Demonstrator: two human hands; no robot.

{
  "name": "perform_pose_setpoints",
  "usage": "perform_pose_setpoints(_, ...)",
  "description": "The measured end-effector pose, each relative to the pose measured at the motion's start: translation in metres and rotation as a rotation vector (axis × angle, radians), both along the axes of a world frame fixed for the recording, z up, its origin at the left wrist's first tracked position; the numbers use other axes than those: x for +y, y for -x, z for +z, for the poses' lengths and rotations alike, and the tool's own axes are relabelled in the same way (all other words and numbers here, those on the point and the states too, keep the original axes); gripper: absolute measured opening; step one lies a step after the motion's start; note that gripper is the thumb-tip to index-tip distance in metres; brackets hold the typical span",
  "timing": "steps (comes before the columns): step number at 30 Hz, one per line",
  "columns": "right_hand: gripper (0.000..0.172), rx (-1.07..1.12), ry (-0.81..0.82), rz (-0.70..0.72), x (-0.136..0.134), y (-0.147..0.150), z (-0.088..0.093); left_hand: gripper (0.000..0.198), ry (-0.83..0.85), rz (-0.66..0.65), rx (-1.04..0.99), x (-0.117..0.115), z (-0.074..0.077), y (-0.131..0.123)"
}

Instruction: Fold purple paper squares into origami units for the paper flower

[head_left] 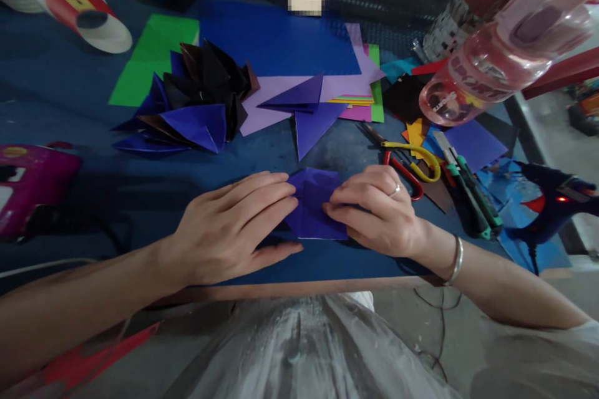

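A small piece of dark blue paper [314, 202], partly folded, lies on the blue table [56, 93] near its front edge. My left hand [231, 224] lies flat with its fingertips pressing on the paper's left side. My right hand [377, 209], with a ring and a bracelet, pinches and presses the paper's right side. Both hands hold the paper down against the table.
A pile of folded blue and black paper pieces [196, 100] sits behind my left hand. Blue, purple and green sheets [281, 37] lie farther back. Scissors [407, 162], a utility knife [468, 187] and a glue gun [552, 199] lie right. A pink bottle [505, 56] stands back right.
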State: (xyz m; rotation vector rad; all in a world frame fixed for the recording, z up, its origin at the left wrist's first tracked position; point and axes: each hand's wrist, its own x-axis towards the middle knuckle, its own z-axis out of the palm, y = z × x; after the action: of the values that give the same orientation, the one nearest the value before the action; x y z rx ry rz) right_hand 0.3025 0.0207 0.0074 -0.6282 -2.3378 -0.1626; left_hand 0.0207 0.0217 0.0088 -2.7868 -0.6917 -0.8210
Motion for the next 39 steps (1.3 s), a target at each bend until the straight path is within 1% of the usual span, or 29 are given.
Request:
perform_pose_setpoints(2, 0.026, -0.036, -0.076, -0.017, -0.004, 0.001, 0.002, 0.035, -0.022, -0.007, -0.021, 0.0, 0.001, 0.0)
perform_pose_setpoints(5, 0.026, -0.133, -0.079, -0.03, -0.007, 0.003, 0.003, 0.027, -0.022, -0.03, -0.026, 0.0, 0.0, -0.002)
perform_pose_setpoints(7, 0.024, -0.171, -0.033, -0.018, -0.008, 0.003, 0.001, 0.02, 0.0, -0.043, -0.004, 0.001, -0.002, -0.003)
perform_pose_setpoints(10, 0.018, -0.185, 0.055, 0.071, -0.007, 0.003, -0.002, 0.016, 0.032, -0.046, 0.026, 0.002, -0.006, -0.004)
perform_pose_setpoints(14, 0.027, -0.209, 0.163, 0.169, -0.006, 0.003, -0.005, 0.017, 0.028, -0.037, 0.028, 0.001, -0.006, -0.003)
perform_pose_setpoints(18, 0.028, -0.227, 0.206, 0.213, -0.006, 0.004, -0.003, 0.02, 0.025, -0.046, 0.048, 0.001, -0.006, -0.004)
perform_pose_setpoints(20, 0.025, -0.211, 0.219, 0.231, -0.006, 0.004, -0.002, 0.021, 0.009, -0.08, 0.046, 0.0, -0.007, -0.004)
perform_pose_setpoints(23, 0.022, -0.179, 0.255, 0.259, -0.005, 0.002, -0.002, 0.016, 0.031, -0.147, 0.02, -0.003, -0.009, -0.003)
perform_pose_setpoints(26, 0.019, -0.127, 0.329, 0.274, -0.002, 0.0, -0.002, 0.014, 0.087, -0.189, 0.011, -0.007, -0.01, -0.002)
perform_pose_setpoints(28, 0.018, -0.061, 0.401, 0.279, 0.001, -0.001, -0.002, 0.015, 0.098, -0.192, 0.011, -0.009, -0.01, -0.001)
perform_pose_setpoints(31, 0.018, 0.029, 0.524, 0.268, 0.004, 0.0, -0.003, 0.015, 0.098, -0.203, 0.008, -0.011, -0.01, -0.001)
perform_pose_setpoints(33, 0.018, 0.064, 0.585, 0.23, 0.005, 0.001, -0.004, 0.016, 0.099, -0.228, 0.001, -0.011, -0.009, 0.0)
perform_pose_setpoints(35, 0.018, 0.084, 0.612, 0.173, 0.003, 0.004, -0.005, 0.017, 0.103, -0.245, -0.004, -0.011, -0.008, 0.0)
perform_pose_setpoints(39, 0.015, 0.095, 0.634, 0.068, -0.003, 0.01, -0.005, 0.017, 0.111, -0.239, 0.007, -0.013, -0.008, 0.002)
